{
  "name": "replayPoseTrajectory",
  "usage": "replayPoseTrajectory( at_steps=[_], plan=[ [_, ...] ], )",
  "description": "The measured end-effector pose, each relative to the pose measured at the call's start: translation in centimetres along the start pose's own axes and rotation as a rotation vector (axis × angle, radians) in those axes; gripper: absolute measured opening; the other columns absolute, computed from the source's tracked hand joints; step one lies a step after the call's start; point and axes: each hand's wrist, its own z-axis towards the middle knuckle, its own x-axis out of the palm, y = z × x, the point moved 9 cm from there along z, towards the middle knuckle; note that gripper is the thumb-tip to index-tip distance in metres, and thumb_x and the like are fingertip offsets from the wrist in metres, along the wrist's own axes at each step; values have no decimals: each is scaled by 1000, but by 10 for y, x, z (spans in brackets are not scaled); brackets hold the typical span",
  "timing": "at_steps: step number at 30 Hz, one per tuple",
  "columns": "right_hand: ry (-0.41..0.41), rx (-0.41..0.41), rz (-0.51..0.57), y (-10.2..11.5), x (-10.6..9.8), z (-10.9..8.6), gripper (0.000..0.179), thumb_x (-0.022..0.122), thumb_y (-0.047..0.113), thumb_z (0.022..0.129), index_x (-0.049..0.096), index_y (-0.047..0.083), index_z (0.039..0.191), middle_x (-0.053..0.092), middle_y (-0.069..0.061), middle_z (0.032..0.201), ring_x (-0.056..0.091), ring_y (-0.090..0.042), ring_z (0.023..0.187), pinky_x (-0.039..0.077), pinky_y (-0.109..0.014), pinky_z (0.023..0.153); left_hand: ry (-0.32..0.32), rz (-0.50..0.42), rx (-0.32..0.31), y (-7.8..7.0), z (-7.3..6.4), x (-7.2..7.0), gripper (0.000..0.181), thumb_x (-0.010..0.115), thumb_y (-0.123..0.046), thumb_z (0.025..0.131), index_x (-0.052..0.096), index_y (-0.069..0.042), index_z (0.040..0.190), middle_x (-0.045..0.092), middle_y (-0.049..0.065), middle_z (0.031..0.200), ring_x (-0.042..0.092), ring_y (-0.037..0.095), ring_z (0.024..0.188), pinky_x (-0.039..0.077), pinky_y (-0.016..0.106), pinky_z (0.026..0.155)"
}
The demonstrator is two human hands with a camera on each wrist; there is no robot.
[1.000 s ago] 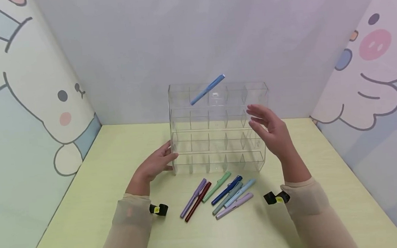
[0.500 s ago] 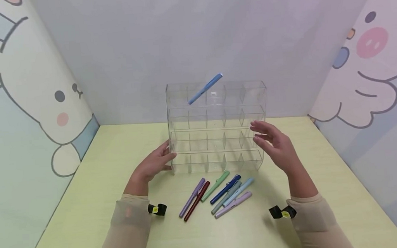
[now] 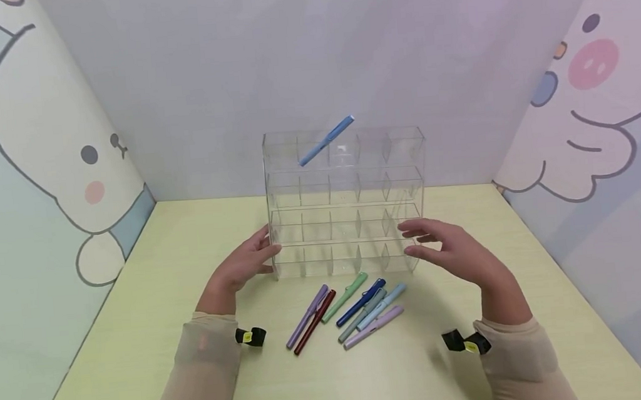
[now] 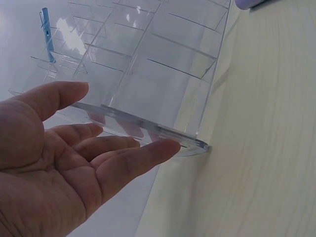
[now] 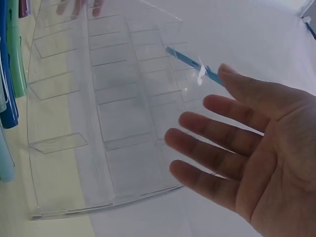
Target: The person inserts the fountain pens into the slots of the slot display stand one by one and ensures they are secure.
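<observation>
A clear acrylic rack (image 3: 344, 213) with tiers of small compartments stands upright on the table. My left hand (image 3: 244, 262) is at its left side; in the left wrist view the fingers (image 4: 140, 160) lie nearly straight along the side panel, thumb apart from them. My right hand (image 3: 454, 251) hovers by the rack's lower right, fingers spread and loosely bent, nothing in them. In the right wrist view its fingertips (image 5: 177, 139) overlap the clear panels. A blue pen (image 3: 327, 140) lies slanted across the rack's top tier, its cap end pointing up right.
In front of the rack lie a purple pen (image 3: 307, 316), a dark red pen (image 3: 315, 323), a green pen (image 3: 345, 297), a dark blue pen (image 3: 360, 302), a grey-green pen (image 3: 362, 315), a light blue pen (image 3: 381, 307) and a lilac pen (image 3: 374, 327). A pale wall (image 3: 309, 56) stands behind.
My right hand has come down from beside the rack's upper tiers to its lower right. The left hand stays at the rack's left side. The whole scene shifts slightly left in view.
</observation>
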Motion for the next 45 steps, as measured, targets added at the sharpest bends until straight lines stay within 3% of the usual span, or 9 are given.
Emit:
replayPoseTrajectory(
  at_steps=[6, 14, 20, 30, 34, 39, 45],
  plan=[
    [158, 60, -96, -2, 17, -4, 54, 67, 47, 90, 55, 23, 137, 58, 3, 136, 57, -29, 121, 48, -52, 98, -3, 0, -4, 1, -2, -1, 72, 51, -29, 103, 6, -29, 159, 17, 14, 163, 29, 33, 146, 45, 55, 104],
    [331, 148, -208, -14, 46, -6, 48, 73, 36, 88, 62, 19, 131, 64, 0, 129, 60, -26, 117, 49, -47, 95, 12, -6, 2, 1, 0, 1, 72, 51, -31, 103, 6, -30, 159, 16, 12, 164, 29, 32, 146, 44, 55, 105],
    [408, 157, -248, -19, 72, 0, 40, 75, 23, 86, 67, 14, 124, 66, -2, 126, 63, -29, 113, 51, -47, 94, 9, -11, 2, -2, 0, 2, 70, 50, -26, 104, 7, -29, 159, 20, 14, 163, 31, 33, 145, 44, 56, 104],
    [417, 134, -453, -21, 93, 5, 32, 79, 15, 81, 74, 14, 113, 68, -3, 118, 61, -28, 114, 51, -46, 95, -1, -12, -13, 0, 0, 1, 70, 50, -25, 104, 7, -29, 159, 20, 13, 163, 31, 33, 145, 44, 56, 104],
    [443, 138, -480, -24, 101, 5, 27, 79, 13, 81, 75, 14, 108, 67, -3, 111, 63, -24, 103, 53, -44, 89, -3, -10, -21, 1, 0, 1, 70, 50, -26, 104, 6, -30, 159, 18, 12, 164, 30, 33, 146, 44, 56, 104],
    [450, 83, -537, -25, 110, 7, 17, 81, 12, 78, 73, 15, 92, 59, 0, 92, 54, -15, 76, 51, -36, 70, -2, -5, -25, 3, 0, 1, 73, 51, -28, 104, 4, -27, 160, 14, 13, 164, 28, 33, 146, 44, 54, 105],
    [413, 91, -542, -25, 115, 9, 24, 80, 2, 76, 61, 15, 82, 49, 3, 81, 45, -15, 69, 43, -31, 62, -4, 1, -19, 1, 0, 1, 74, 52, -30, 103, 4, -27, 160, 14, 13, 164, 28, 33, 146, 44, 54, 105]
  ],
)
